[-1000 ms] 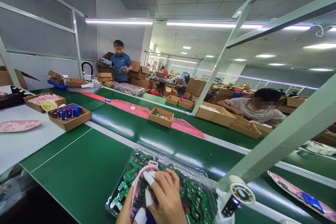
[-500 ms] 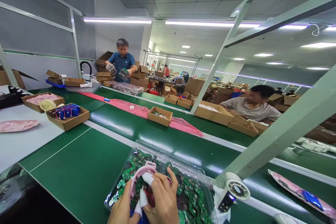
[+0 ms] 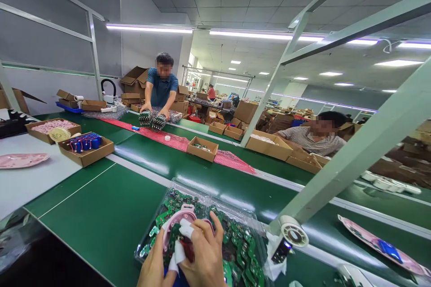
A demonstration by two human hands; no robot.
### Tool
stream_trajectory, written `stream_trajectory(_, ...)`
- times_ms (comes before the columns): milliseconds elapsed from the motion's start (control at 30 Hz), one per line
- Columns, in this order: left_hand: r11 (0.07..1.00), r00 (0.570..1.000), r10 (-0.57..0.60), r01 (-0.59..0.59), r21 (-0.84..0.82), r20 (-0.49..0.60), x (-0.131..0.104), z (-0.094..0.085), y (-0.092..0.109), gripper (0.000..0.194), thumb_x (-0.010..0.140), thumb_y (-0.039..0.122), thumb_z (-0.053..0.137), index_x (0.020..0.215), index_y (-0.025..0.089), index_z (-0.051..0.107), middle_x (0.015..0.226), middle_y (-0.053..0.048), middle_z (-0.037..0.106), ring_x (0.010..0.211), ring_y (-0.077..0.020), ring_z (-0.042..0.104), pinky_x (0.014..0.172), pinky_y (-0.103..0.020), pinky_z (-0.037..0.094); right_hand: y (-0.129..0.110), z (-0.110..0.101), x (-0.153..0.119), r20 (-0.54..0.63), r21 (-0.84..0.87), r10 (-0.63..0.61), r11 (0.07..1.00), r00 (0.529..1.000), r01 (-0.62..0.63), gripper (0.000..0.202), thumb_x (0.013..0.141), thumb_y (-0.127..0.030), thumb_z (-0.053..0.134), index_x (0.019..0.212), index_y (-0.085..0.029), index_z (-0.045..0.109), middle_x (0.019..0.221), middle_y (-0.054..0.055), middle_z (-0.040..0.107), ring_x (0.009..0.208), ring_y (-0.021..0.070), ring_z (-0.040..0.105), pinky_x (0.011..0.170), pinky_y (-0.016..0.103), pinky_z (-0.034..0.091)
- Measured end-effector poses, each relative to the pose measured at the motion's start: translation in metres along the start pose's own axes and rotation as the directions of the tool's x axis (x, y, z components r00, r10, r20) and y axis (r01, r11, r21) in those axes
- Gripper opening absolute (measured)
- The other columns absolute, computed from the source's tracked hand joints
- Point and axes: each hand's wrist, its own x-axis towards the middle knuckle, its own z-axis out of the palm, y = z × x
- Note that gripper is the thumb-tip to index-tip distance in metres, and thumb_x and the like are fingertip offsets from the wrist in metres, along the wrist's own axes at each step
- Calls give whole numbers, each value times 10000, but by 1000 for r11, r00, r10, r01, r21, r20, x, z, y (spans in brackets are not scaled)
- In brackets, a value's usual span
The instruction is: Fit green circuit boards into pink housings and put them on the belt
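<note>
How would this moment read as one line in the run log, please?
left hand: holding pink shell | right hand: pressing into shell | under hands: clear tray of green boards | surface: green belt

White cloth tape wraps the fingers (image 3: 186,229) gripping a smooth pink plastic fan shell (image 3: 175,222). Beneath them, a glossy clear plastic tray (image 3: 232,215) holds green circuit boards (image 3: 240,251). The green tabletop (image 3: 111,215) beyond the fingers has a slight sheen; matt brown cardboard boxes (image 3: 202,149) sit farther off.
</note>
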Motion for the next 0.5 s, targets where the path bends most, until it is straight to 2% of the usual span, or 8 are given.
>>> stream_trajectory(100, 999, 999, -20, 21, -35, 40, -2, 0, 2, 704, 618, 144, 530, 1322, 155, 494, 1271, -116, 674, 1199, -315, 600, 972, -338, 482, -2, -3, 0, -22, 18, 8, 1000, 1000, -7, 198, 716, -93, 568, 873, -213, 555, 760, -36, 663, 736, 141, 645, 1141, 412, 209)
stream_trajectory(200, 1000, 997, -31, 31, 0, 68, -4, 0, 8, 722, 646, 165, 493, 1356, 56, 423, 1265, -180, 667, 1145, -329, 635, 940, -350, 495, -3, -4, -3, -10, 34, 13, 999, 1000, -13, 215, 710, -91, 607, 887, -209, 576, 799, -28, 648, 757, 129, 655, 1162, 380, 169)
stream_trajectory(267, 1000, 997, -14, 14, -4, 81, -6, -2, 13, 695, 687, 200, 460, 1355, 21, 401, 1264, -198, 663, 1133, -316, 644, 938, -340, 487, -3, -7, -4, 68, 47, 47, 998, 997, -51, 300, 721, -92, 594, 994, -214, 581, 885, -8, 673, 842, 148, 663, 1178, 422, 111)
stream_trajectory(367, 996, 997, 7, 0, -90, 80, -6, -5, 19, 616, 744, 258, 452, 1338, 95, 445, 1268, -128, 676, 1160, -265, 630, 940, -286, 472, -1, -16, 0, 203, 127, 71, 987, 977, -98, 446, 765, -146, 495, 1206, -212, 503, 1068, 47, 688, 1045, 214, 629, 1163, 571, 73)
stream_trajectory(433, 986, 997, -17, 30, -167, 74, -5, -8, 23, 587, 776, 306, 480, 1335, 127, 461, 1297, -102, 662, 1220, -261, 585, 996, -294, 437, 3, -25, 2, 261, 169, 26, 983, 965, -72, 493, 790, -150, 443, 1281, -193, 462, 1169, 82, 661, 1172, 245, 572, 1147, 620, 120)
stream_trajectory(500, 959, 994, -66, 87, -270, 87, -3, -11, 28, 617, 784, 381, 540, 1345, 136, 464, 1346, -110, 624, 1293, -286, 514, 1088, -349, 364, 8, -35, 2, 277, 164, 7, 985, 961, -54, 508, 814, -113, 427, 1315, -197, 457, 1236, 89, 634, 1272, 259, 503, 1138, 621, 198)
